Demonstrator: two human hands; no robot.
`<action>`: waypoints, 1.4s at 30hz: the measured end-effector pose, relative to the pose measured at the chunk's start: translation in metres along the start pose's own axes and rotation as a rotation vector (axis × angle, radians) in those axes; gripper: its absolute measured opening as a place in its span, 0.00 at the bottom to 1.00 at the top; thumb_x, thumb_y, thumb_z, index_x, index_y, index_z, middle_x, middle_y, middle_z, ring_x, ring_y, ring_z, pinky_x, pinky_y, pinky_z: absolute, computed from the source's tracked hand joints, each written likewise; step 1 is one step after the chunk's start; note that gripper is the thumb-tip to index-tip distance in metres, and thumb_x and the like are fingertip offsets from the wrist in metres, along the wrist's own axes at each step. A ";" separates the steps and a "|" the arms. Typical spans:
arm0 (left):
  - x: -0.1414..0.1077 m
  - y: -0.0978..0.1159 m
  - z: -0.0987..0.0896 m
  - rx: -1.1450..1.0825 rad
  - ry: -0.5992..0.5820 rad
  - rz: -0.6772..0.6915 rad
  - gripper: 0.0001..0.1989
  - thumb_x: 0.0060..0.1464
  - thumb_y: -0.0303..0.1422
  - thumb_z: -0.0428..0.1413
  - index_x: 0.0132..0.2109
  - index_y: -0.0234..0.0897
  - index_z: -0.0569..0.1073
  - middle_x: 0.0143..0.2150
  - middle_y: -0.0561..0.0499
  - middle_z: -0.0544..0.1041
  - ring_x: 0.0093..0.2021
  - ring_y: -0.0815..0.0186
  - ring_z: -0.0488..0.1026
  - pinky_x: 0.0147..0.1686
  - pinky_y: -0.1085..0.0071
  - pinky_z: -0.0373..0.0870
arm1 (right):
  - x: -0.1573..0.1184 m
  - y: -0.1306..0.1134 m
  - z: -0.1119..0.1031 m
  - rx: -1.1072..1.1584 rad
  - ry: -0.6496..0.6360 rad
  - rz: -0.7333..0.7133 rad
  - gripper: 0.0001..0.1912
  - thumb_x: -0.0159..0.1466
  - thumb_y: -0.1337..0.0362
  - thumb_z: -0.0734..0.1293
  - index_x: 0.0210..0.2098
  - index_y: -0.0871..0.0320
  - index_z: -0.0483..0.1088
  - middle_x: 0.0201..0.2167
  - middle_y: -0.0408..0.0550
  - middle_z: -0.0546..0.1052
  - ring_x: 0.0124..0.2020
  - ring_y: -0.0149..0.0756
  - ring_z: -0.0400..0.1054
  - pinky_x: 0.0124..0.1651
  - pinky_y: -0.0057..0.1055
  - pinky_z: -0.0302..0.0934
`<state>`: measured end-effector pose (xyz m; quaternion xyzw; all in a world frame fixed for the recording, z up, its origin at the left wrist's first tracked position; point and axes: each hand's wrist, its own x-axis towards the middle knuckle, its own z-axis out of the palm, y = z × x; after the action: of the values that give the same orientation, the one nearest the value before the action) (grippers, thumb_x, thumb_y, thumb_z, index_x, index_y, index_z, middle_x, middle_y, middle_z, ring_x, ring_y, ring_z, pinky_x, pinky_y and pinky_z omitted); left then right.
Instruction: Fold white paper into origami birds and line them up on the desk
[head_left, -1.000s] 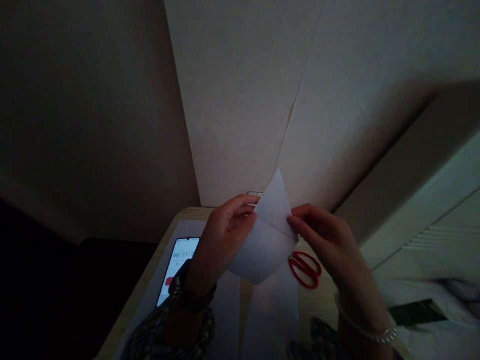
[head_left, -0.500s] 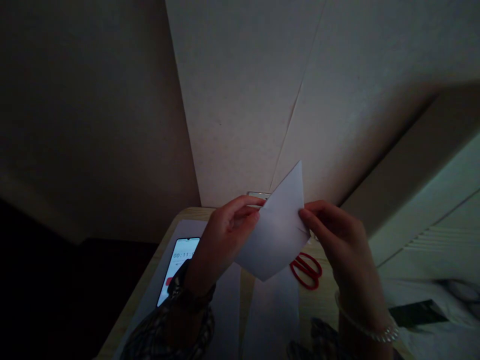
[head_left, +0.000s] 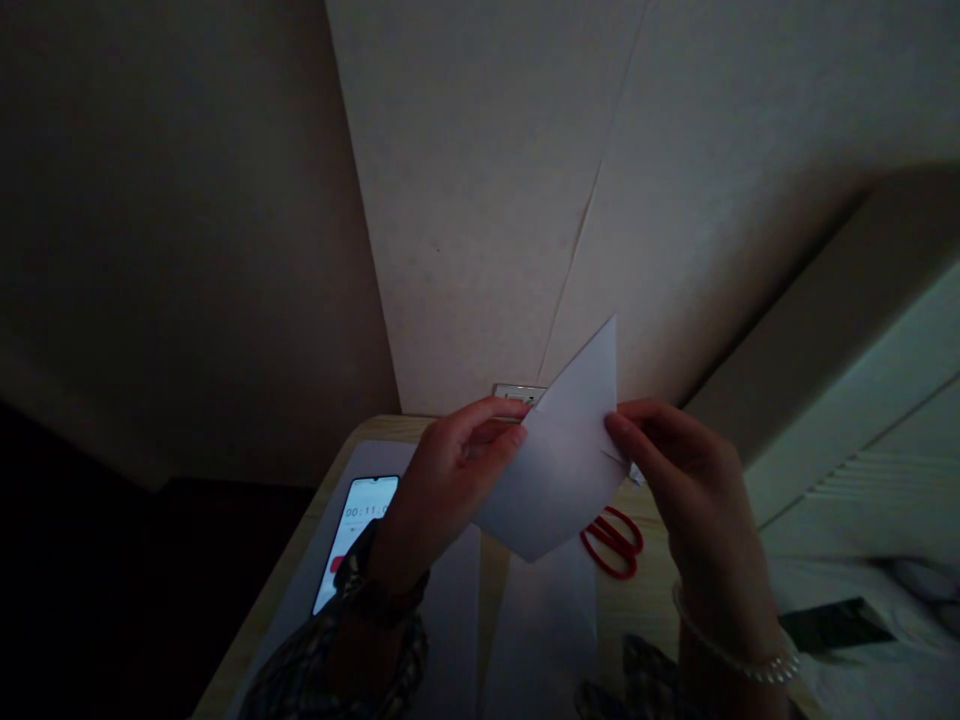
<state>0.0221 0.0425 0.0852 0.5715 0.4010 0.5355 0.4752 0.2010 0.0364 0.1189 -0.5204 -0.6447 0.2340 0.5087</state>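
Note:
A folded white sheet of paper is held up above the table, one pointed corner toward the wall. My left hand pinches its left edge between thumb and fingers. On the opposite edge, my right hand grips the paper between thumb and forefinger, near a small crease. Below the paper lie red-handled scissors, their blades hidden. A strip of white paper rests on the table under the held sheet.
A phone with a lit timer lies on white paper at the left of the wooden table. A socket plate sits at the wall's foot. On the right, a dark flat object lies on pale fabric.
The folded paper has shifted slightly right, together with my right hand. Both hands keep their hold, and more of the socket plate shows behind it.

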 end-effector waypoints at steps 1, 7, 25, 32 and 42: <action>0.000 0.000 0.000 0.002 0.002 -0.005 0.10 0.55 0.34 0.54 0.43 0.35 0.75 0.38 0.50 0.80 0.39 0.65 0.76 0.34 0.75 0.69 | 0.000 0.000 0.000 -0.004 -0.001 0.000 0.06 0.60 0.62 0.67 0.27 0.53 0.72 0.23 0.41 0.71 0.26 0.32 0.63 0.26 0.28 0.53; -0.002 0.001 0.002 0.009 0.022 -0.050 0.10 0.54 0.34 0.55 0.42 0.36 0.76 0.36 0.50 0.80 0.36 0.64 0.76 0.30 0.75 0.69 | 0.000 0.000 0.000 -0.012 -0.024 -0.011 0.06 0.60 0.61 0.67 0.27 0.53 0.72 0.23 0.42 0.72 0.26 0.32 0.63 0.25 0.28 0.54; -0.002 0.003 0.001 0.009 0.018 -0.025 0.09 0.54 0.36 0.55 0.38 0.36 0.76 0.36 0.52 0.80 0.34 0.66 0.76 0.28 0.76 0.66 | 0.002 0.000 0.000 -0.038 -0.061 -0.041 0.05 0.59 0.62 0.67 0.28 0.55 0.73 0.24 0.41 0.73 0.27 0.31 0.65 0.28 0.26 0.56; -0.001 0.004 0.002 -0.010 0.032 0.005 0.07 0.53 0.34 0.57 0.34 0.35 0.76 0.32 0.54 0.79 0.31 0.70 0.73 0.27 0.79 0.64 | 0.003 0.004 -0.001 -0.075 -0.127 -0.067 0.07 0.60 0.60 0.67 0.29 0.56 0.73 0.24 0.41 0.74 0.26 0.31 0.67 0.27 0.26 0.58; 0.002 -0.004 -0.002 -0.301 0.464 0.058 0.05 0.49 0.32 0.59 0.27 0.37 0.76 0.21 0.58 0.70 0.20 0.76 0.61 0.18 0.81 0.56 | 0.003 0.005 0.000 0.032 -0.401 -0.108 0.05 0.63 0.60 0.65 0.35 0.53 0.71 0.28 0.40 0.74 0.32 0.29 0.70 0.36 0.25 0.61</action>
<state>0.0204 0.0459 0.0819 0.3680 0.3985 0.7189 0.4348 0.2034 0.0404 0.1163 -0.4200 -0.7561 0.3155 0.3903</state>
